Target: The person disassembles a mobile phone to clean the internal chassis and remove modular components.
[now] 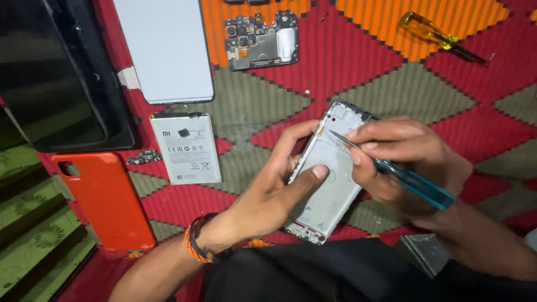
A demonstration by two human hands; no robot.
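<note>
My left hand (274, 187) grips an opened phone frame (330, 190) by its left edge, the thumb pressed on the grey inner plate. My right hand (400, 159) holds a screwdriver (414, 184) with a clear blue handle; its thin metal tip rests on the frame's upper left corner. The frame is tilted, its top pointing up and right, above a red patterned cloth (358, 61).
A white phone battery (187, 147) lies left of my hands, with an orange back cover (106, 198) further left. A circuit board (261, 40), a white panel (166, 47), a black screen (56, 78) and a yellow-handled screwdriver (436, 36) lie further up.
</note>
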